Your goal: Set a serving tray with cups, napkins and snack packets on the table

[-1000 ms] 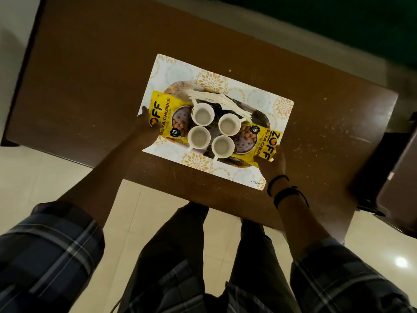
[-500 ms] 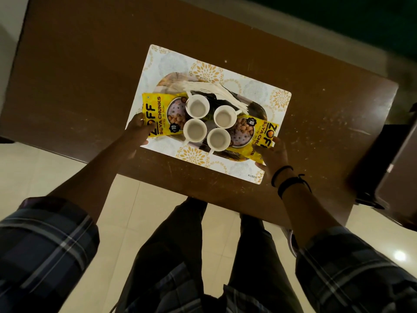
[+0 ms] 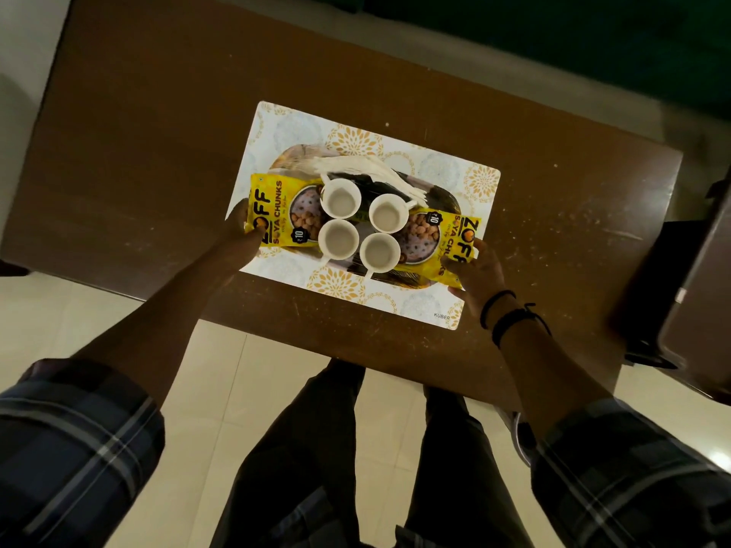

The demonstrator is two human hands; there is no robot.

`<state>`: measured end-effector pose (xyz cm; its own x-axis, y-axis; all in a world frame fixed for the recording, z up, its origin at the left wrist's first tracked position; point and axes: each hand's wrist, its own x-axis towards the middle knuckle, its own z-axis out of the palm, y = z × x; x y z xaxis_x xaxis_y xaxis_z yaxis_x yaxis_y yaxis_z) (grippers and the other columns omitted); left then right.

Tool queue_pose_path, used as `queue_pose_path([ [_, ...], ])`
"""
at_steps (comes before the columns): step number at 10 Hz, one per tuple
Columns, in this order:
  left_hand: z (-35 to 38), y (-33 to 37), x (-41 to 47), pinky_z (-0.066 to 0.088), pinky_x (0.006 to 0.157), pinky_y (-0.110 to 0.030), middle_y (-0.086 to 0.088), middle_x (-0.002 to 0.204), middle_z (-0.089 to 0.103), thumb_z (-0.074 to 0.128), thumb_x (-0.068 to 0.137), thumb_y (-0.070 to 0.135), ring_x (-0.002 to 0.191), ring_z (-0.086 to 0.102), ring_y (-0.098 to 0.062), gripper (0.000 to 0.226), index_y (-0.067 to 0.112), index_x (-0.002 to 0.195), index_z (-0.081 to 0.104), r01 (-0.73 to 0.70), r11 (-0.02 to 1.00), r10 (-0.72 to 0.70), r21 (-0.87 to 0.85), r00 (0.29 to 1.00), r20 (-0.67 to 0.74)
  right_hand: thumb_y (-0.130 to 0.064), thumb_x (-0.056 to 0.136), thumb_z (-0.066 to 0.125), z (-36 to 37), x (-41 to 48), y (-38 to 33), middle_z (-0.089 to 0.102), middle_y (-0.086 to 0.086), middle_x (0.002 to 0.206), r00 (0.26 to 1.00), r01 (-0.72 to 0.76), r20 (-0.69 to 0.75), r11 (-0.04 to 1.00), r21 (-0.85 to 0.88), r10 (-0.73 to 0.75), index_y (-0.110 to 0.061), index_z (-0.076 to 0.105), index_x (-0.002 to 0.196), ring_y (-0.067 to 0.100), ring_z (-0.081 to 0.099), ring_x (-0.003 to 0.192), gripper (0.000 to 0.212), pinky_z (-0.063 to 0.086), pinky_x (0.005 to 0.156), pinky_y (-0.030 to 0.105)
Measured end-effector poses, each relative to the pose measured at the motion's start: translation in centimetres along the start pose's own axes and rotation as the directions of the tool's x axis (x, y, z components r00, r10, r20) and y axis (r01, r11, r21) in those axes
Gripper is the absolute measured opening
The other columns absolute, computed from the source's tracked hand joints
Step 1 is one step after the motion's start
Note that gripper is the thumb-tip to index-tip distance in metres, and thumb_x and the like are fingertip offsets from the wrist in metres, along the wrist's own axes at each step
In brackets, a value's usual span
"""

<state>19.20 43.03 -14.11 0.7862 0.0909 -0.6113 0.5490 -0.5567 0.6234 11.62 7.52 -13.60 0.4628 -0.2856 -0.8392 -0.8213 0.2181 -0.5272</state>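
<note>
A dark oval serving tray (image 3: 446,195) rests on a white placemat (image 3: 292,124) with gold flowers, on the brown table (image 3: 158,152). On the tray stand several white cups (image 3: 340,198), close together in the middle. A fan of white napkins (image 3: 368,172) lies behind them. One yellow snack packet (image 3: 273,211) lies at the tray's left end and another (image 3: 459,243) at its right end. My left hand (image 3: 239,231) grips the left end, fingers under the packet. My right hand (image 3: 476,272) holds the right end, fingers on the packet's edge.
The table's near edge runs just below the placemat, with my legs and pale floor tiles (image 3: 257,389) under it. A dark piece of furniture (image 3: 696,294) stands close to the table's right end. Pale specks dot the table's right part.
The tray stays on the placemat with both hands at its ends. My right hand's fingers have curled closer onto the right packet. My view has shifted slightly.
</note>
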Motion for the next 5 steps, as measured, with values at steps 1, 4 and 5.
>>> queue_pose_path([
  [1, -0.3, 0.0, 1.1, 0.054, 0.082, -0.023, -0.013, 0.157, 0.030, 0.045, 0.098, 0.005, 0.107, 0.056, -0.002, 0.062, 0.012, 0.152, 0.017, -0.009, 0.998, 0.009, 0.057, 1.000, 0.009, -0.006, 0.087, 0.066, 0.1, 0.1, -0.1, 0.056, 0.007, 0.134, 0.998, 0.058, -0.021, 0.996, -0.066, -0.060, -0.022, 0.032, 0.146, 0.027, 0.056, 0.115, 0.069, 0.047, 0.090, 0.049],
  [4, 0.4, 3.3, -3.2, 0.008, 0.121, -0.049, -0.008, 0.164, 0.002, 0.049, 0.096, 0.013, 0.151, -0.001, -0.033, 0.075, 0.013, 0.154, 0.001, -0.163, 0.851, 0.160, 0.500, 0.986, 0.049, -0.001, 0.090, 0.059, 0.4, -4.7, -0.9, 0.032, 0.009, 0.155, 0.970, 0.223, 0.005, 0.882, -0.415, -0.243, -0.012, 0.007, 0.154, 0.027, 0.036, 0.140, 0.083, 0.034, 0.114, 0.044],
  [5, 1.7, 4.7, -6.2, 0.008, 0.120, -0.054, -0.006, 0.164, 0.001, 0.050, 0.095, 0.016, 0.151, -0.002, -0.032, 0.075, 0.015, 0.154, 0.003, -0.222, 0.806, 0.208, 0.549, 0.974, 0.089, -0.011, 0.092, 0.059, 0.7, -7.0, -1.1, 0.016, 0.009, 0.161, 0.955, 0.264, 0.042, 0.773, -0.577, -0.295, -0.013, 0.005, 0.153, 0.027, 0.018, 0.148, 0.082, 0.019, 0.121, 0.045],
])
